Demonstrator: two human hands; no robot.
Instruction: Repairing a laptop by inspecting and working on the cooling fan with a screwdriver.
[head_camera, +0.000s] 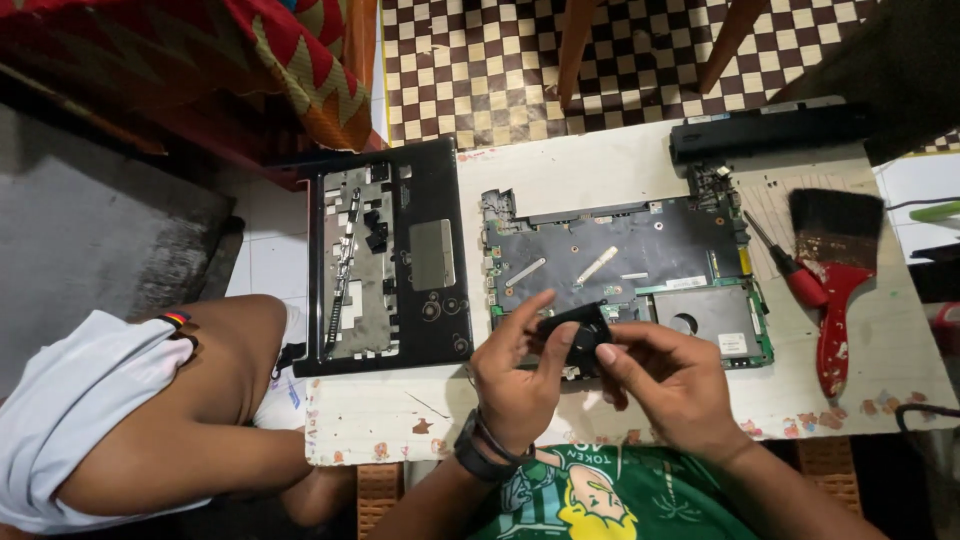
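Above the near edge of the white table (560, 170), we see the left hand (515, 385) and the right hand (672, 385) meet on one small black fan part (572, 335). The fingers of both hands are closed on it, the left from its left side and the right from its right side, so it is lifted just in front of the laptop motherboard (610, 255). The motherboard lies flat on the table. To its left lies the black laptop case (390, 255), partly over the table edge. To its right lie a red-handled screwdriver (790, 270) and a red paint brush (838, 280), and beyond the board a long black battery (770, 130). Another person's bent arm (230, 400) is at the left.
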